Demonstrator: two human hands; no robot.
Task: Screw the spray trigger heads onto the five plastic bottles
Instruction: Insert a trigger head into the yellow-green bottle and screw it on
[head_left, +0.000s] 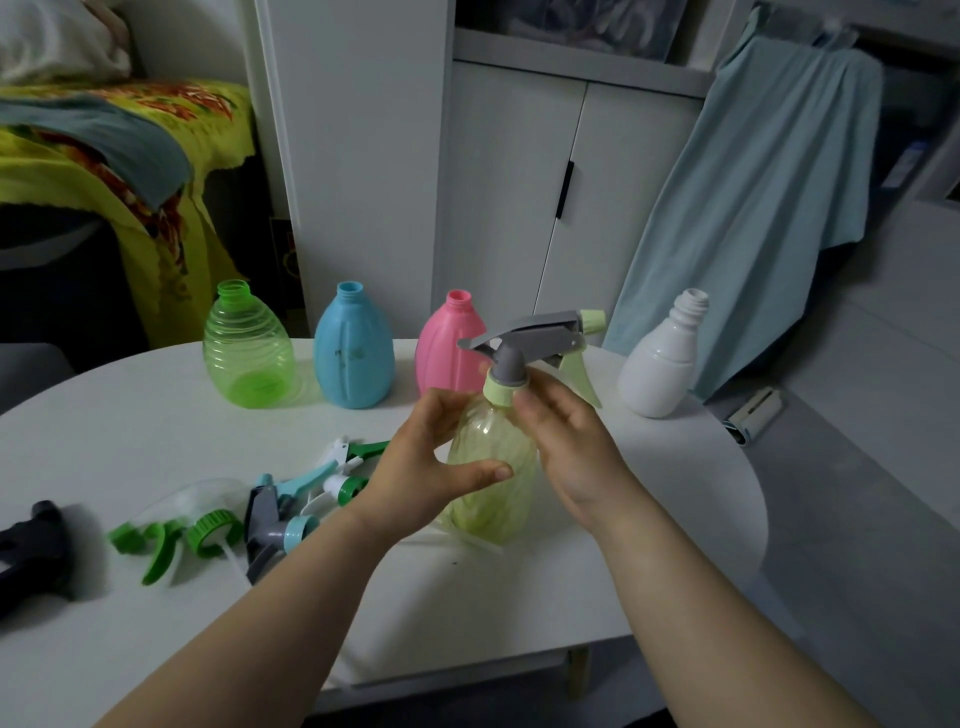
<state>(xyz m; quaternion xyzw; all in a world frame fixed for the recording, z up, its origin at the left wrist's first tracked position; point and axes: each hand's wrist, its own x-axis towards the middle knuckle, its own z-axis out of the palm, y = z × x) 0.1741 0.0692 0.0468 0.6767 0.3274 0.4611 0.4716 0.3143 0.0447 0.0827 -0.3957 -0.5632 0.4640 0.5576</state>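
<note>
Both forearms reach in from the lower edge of the head view and meet over the near part of the white table (156, 415). I note the left hand (431, 467) clamped round the body of a translucent yellow-green bottle (493, 483), thumb lying across its front and fingers curled behind. I cannot tell whether the bottle's base rests on the table or is held just above it. Its grey trigger head (535, 338) sits upright on the neck, nozzle pointing right, and the right hand (566, 441) pinches the head's pale green collar between thumb and fingertips. Along the far edge of the table I count four uncapped bottles standing upright and apart: a ribbed green bottle (247, 353), a blue bottle (353, 353), a pink bottle (447, 348) partly hidden behind the held head, and a white bottle (662, 364) well to the right. Loose heads lie left of the hands: a white-and-green trigger head (353, 457), a grey-and-blue trigger head (275, 514) just beside it, a clear-and-green trigger head (202, 530), and a black trigger head (31, 545) at the left edge. Beyond the table I see a white cupboard (519, 182), a pale blue cloth (753, 208) hanging at right, and a yellow patterned blanket (130, 171) at upper left.
</note>
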